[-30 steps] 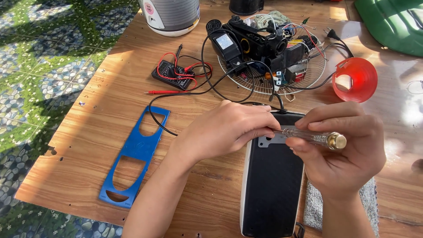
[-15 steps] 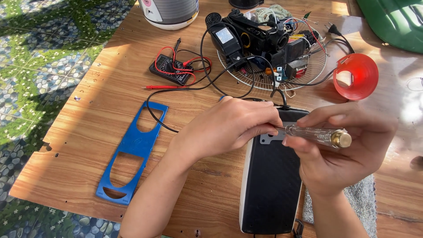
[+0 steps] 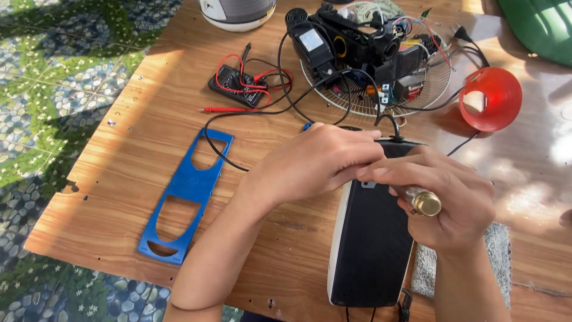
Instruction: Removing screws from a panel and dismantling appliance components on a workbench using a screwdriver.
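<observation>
A long black device with a white edge (image 3: 369, 250) lies flat on the wooden table (image 3: 119, 179) in front of me. My right hand (image 3: 441, 203) is closed around a screwdriver (image 3: 424, 201) with a clear handle and a brass-coloured end cap, its tip hidden under my fingers at the device's upper end. My left hand (image 3: 316, 164) rests fingers-down on that same upper end, touching my right hand; what its fingertips pinch is hidden. A black cable (image 3: 286, 110) runs from the device's top towards the far parts.
A blue plastic plate with cut-outs (image 3: 187, 194) lies to the left. Behind are a black multimeter with red leads (image 3: 241, 80), a round wire grille piled with black parts (image 3: 375, 65), a red funnel (image 3: 491, 98), a white pot base (image 3: 238, 12) and a grey cloth (image 3: 494, 262).
The screwdriver has swung from lying sideways to pointing its end cap towards me. My right hand has closed in against my left over the device's top.
</observation>
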